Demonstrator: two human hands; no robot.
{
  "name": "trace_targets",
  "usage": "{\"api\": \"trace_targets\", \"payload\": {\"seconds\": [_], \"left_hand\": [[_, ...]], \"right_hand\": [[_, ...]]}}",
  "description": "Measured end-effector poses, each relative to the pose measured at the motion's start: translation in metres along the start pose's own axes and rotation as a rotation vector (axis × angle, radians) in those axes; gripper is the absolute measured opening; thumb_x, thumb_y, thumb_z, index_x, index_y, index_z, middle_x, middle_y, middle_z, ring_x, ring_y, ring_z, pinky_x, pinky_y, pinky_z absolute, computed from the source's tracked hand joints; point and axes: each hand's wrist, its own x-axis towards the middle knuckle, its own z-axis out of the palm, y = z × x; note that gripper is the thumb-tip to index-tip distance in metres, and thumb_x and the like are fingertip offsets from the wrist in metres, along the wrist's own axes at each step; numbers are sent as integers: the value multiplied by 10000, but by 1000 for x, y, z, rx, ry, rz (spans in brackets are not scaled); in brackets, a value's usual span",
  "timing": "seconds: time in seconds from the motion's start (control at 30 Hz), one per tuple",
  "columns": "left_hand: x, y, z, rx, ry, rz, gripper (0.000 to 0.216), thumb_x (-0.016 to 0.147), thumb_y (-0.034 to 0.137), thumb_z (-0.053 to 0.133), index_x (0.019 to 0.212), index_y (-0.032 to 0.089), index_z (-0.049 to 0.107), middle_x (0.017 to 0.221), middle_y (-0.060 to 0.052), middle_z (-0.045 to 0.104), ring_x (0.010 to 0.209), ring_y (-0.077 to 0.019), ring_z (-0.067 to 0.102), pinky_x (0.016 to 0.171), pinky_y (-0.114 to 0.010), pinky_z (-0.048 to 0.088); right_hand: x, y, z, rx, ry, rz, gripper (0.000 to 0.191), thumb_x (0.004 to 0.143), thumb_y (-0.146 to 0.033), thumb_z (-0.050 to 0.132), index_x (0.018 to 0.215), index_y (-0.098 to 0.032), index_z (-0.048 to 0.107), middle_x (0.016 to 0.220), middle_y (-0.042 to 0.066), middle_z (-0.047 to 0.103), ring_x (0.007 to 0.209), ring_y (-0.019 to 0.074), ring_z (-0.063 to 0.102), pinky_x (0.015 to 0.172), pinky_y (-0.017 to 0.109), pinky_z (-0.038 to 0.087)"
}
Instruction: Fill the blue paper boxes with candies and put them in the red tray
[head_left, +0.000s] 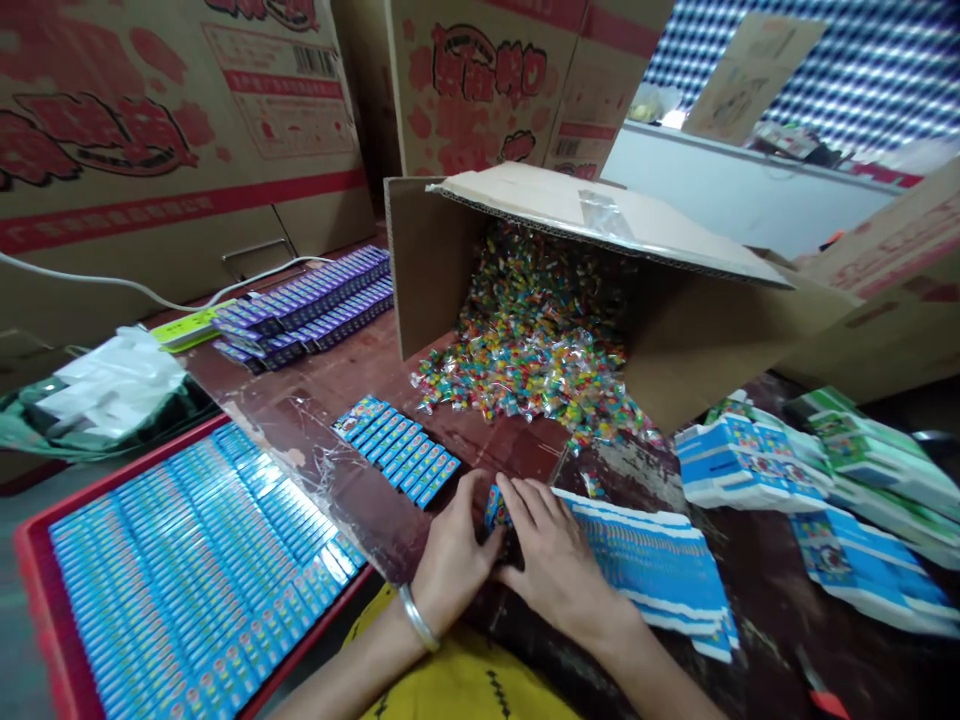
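Note:
A small blue printed carton (493,508) is between my two hands, partly covered by fingers. My left hand (459,540) wears a silver bangle and closes on the carton from the left. Curled over the carton's right side is my right hand (549,545). Just right of it, flat blue cartons (645,560) with white edges lie overlapped in a long stack. Beyond my left hand, a row of filled-out blue cartons (405,450) lies on the dark red table (322,400). Colourful wrapped candies (525,370) spill from a tipped cardboard box (720,330).
At lower left, a red tray (45,620) holds many blue cartons in rows. Purple cartons (307,305) are stacked farther back. More flat blue cartons (742,465) and green cartons (877,450) lie at right. An orange-handled tool (829,702) lies near the lower right edge.

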Motion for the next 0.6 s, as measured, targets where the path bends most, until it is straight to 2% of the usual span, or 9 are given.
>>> {"api": "trace_targets", "payload": {"seconds": [0.07, 0.17, 0.3, 0.37, 0.43, 0.5, 0.57, 0.6], "left_hand": [[-1, 1, -8, 47, 19, 20, 578, 769, 185, 618, 1304, 248, 409, 1039, -56, 645, 925, -233, 625, 846, -345, 471], [-5, 0, -33, 96, 86, 20, 647, 796, 272, 632, 1372, 270, 337, 1114, -70, 619, 912, -230, 641, 814, -344, 499], [-9, -6, -73, 142, 301, -5, 580, 842, 346, 583, 1353, 236, 333, 1094, -84, 607, 836, -205, 653, 734, -323, 532], [-11, -11, -83, 164, 337, -4, 504, 854, 347, 566, 1305, 217, 383, 1049, -80, 619, 848, -208, 651, 721, -314, 532], [-14, -15, -83, 176, 320, 6, 437, 863, 340, 555, 1259, 212, 422, 1014, -70, 627, 835, -204, 648, 708, -302, 527], [-17, -17, -75, 179, 287, 48, 355, 866, 328, 553, 1188, 207, 467, 972, -57, 630, 808, -193, 641, 704, -292, 519], [-18, -17, -61, 187, 198, 129, 232, 873, 309, 546, 1079, 203, 520, 917, -40, 629, 780, -179, 627, 704, -279, 506], [-18, -17, -52, 200, 109, 183, 163, 883, 294, 533, 1019, 204, 543, 891, -32, 627, 770, -169, 619, 705, -270, 497]], "right_hand": [[6, -3, 15, 30, 59, 4, 858, 668, -134, 674, 1431, -254, 299, 1340, 112, 479, 1230, 331, 421, 1022, 523, 381], [18, -3, 41, 166, 148, 55, 764, 707, -202, 662, 1395, -228, 331, 1298, 123, 503, 1210, 313, 458, 1002, 497, 413], [32, -4, 75, 290, 191, 167, 862, 673, -294, 747, 1402, -229, 291, 1321, 119, 502, 1210, 300, 483, 995, 453, 429], [38, -7, 87, 294, 192, 189, 924, 655, -300, 771, 1421, -226, 261, 1331, 124, 500, 1219, 303, 480, 993, 443, 431], [41, -10, 92, 274, 190, 177, 960, 665, -324, 771, 1443, -209, 220, 1342, 139, 488, 1235, 308, 464, 995, 442, 427], [42, -8, 86, 247, 173, 133, 982, 680, -357, 759, 1457, -183, 185, 1375, 153, 453, 1262, 306, 431, 1005, 438, 417], [39, 3, 67, 206, 152, 104, 919, 700, -372, 743, 1443, -181, 237, 1378, 138, 447, 1260, 290, 426, 1013, 417, 410], [36, 12, 53, 173, 144, 110, 828, 723, -365, 727, 1416, -194, 307, 1354, 120, 471, 1240, 277, 441, 1011, 404, 410]]}}
